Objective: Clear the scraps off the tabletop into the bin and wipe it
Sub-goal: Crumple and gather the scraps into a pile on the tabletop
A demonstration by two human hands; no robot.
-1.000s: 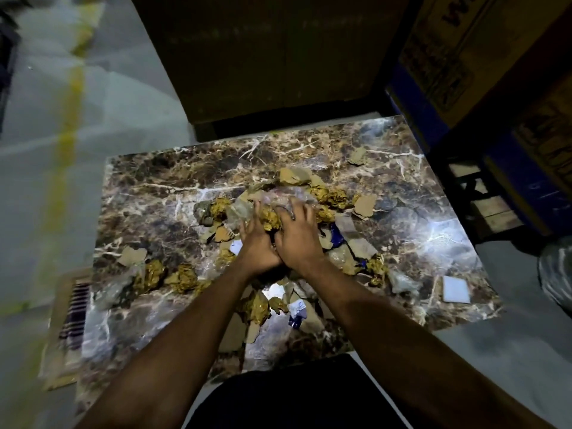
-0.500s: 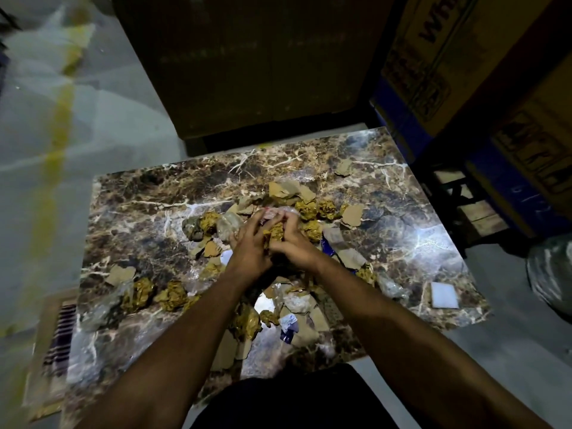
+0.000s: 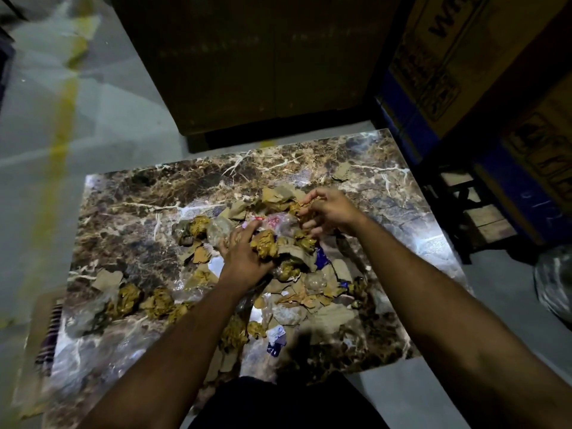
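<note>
A brown marble tabletop (image 3: 139, 212) is strewn with scraps: crumpled yellow-brown paper balls (image 3: 159, 301), flat cardboard pieces (image 3: 328, 315), clear plastic and blue wrapper bits (image 3: 323, 258). My left hand (image 3: 244, 257) lies over the middle of the pile, fingers curled around a crumpled paper ball (image 3: 264, 243). My right hand (image 3: 329, 212) is further back and right, pinching brown paper scraps (image 3: 297, 209) at the pile's far side. No bin or cloth is in view.
Big cardboard boxes (image 3: 464, 72) stand at the back and right, with a dark wooden pallet (image 3: 483, 218) beside the table. A flat cardboard sheet with a striped item (image 3: 46, 342) lies off the table's left edge. A shiny plastic-covered object (image 3: 554, 280) sits at far right.
My hands, pressed together on the pile's middle before, have parted. The right hand moved back and right to the far scraps; the left stayed on the middle.
</note>
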